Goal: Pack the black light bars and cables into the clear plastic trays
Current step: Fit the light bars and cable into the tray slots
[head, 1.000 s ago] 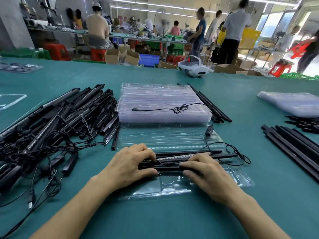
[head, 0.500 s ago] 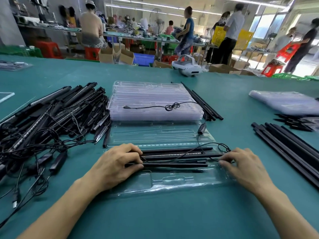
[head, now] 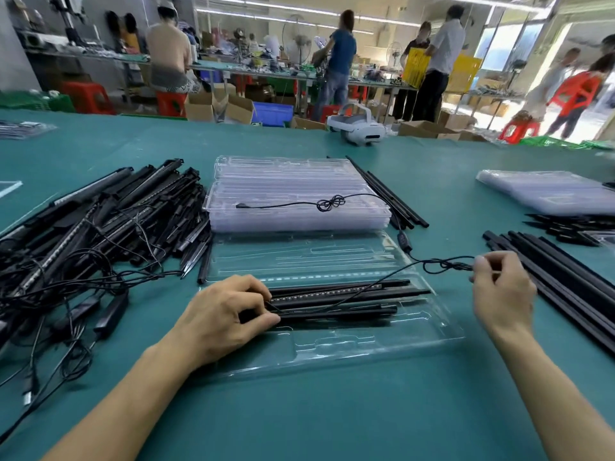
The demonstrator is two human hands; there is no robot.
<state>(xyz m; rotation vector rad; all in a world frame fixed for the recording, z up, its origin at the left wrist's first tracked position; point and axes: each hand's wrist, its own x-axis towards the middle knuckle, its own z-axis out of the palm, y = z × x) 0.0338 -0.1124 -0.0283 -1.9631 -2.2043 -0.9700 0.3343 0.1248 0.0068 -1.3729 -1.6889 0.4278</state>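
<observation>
An open clear plastic tray (head: 366, 344) lies on the green table in front of me. Several black light bars (head: 349, 299) lie across it. My left hand (head: 221, 319) grips their left ends, fingers curled over them. Off the tray's right edge, my right hand (head: 501, 287) pinches a thin black cable (head: 442, 265), lifted and stretched from the bars. The cable runs back past a small black inline box (head: 403, 241) to a knot (head: 329, 203) on a stack of closed clear trays (head: 293, 214).
A large tangled heap of black bars and cables (head: 93, 234) fills the left. More black bars lie at the right (head: 559, 277) and behind the stack (head: 389, 197). Clear trays (head: 545, 191) sit far right, a white headset (head: 357, 126) at the back. People work beyond the table.
My right hand left the bars, moved right off the tray and lifted the cable, pulling it taut. My left hand stayed on the bars' left ends.
</observation>
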